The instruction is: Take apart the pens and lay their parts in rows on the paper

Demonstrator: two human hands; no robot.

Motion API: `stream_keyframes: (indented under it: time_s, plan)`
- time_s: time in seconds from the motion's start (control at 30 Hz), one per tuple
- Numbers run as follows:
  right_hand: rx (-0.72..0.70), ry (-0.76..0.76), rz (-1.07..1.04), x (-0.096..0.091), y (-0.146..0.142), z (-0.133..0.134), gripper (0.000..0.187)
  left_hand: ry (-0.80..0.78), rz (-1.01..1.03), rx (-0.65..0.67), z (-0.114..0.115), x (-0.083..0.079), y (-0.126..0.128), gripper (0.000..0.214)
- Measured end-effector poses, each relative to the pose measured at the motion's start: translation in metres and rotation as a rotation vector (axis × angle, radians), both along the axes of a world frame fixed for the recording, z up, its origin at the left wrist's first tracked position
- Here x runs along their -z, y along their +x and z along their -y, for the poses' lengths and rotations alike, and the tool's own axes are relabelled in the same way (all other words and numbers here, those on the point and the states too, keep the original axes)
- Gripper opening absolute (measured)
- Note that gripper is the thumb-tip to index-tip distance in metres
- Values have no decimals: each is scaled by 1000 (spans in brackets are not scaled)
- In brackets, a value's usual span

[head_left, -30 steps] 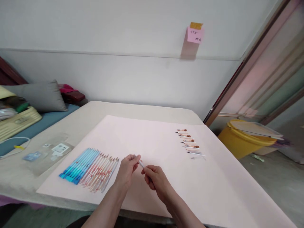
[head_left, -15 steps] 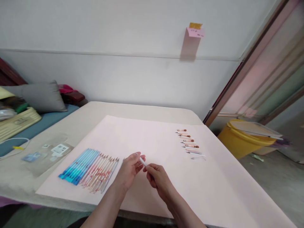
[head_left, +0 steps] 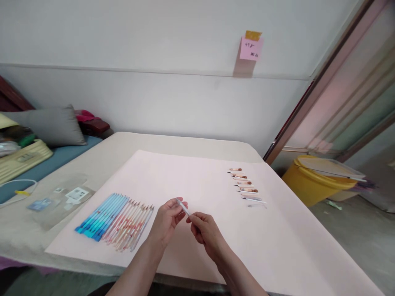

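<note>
**One slim, whitish, pen-like stick [head_left: 185,208] between a bare left hand [head_left: 166,217] and a bare right hand [head_left: 203,230]**

The two hands are near each other, but they do not touch. Between them, the slim, whitish, pen-like stick is raised above a large, pale pink, smooth sheet [head_left: 188,174], and it lies aslant, with its upper end toward the left hand. The right hand is closed on the lower end, with the thumb and the forefinger pinching it. The left hand is half curled about the upper end, its thumb beside the tip; how firmly it presses, I cannot tell.

To the left of the hands, a row of light-blue pens with darker blue ends [head_left: 103,216] lies on the sheet. Just beside it is a row of whitish pencils with reddish patterns [head_left: 128,225], which point away from the person. On the right side of the sheet, well apart from the hands, there are small orange pieces with brown rounded ends [head_left: 249,190], and among them thin, dark-tipped, whitish pieces [head_left: 254,200].

The sheet is spread over a table with a cream cover [head_left: 173,142]. Near its left edge lies a transparent plastic packet with white labels [head_left: 63,209]. On the white wall [head_left: 154,102], a pink paper note [head_left: 250,49] hangs from a yellowish-brown tape [head_left: 253,36].
</note>
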State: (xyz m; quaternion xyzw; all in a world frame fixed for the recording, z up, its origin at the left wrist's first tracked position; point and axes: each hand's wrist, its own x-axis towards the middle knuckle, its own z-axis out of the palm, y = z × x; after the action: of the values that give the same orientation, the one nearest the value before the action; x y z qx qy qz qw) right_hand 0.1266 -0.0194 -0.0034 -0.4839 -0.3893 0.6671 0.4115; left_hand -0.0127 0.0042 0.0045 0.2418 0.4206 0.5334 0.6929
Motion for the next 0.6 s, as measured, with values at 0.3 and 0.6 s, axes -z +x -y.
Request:
stream_keyframes:
  time_s: [0.3,0.6]
  plan:
    - [-32,-15,11,-2,-2,1,14,-38,-108,-104,0,4,-1,24]
    - [-38,-23,26,-2,-1,-1,15,-47,-69,-164,-3,2,-4,28]
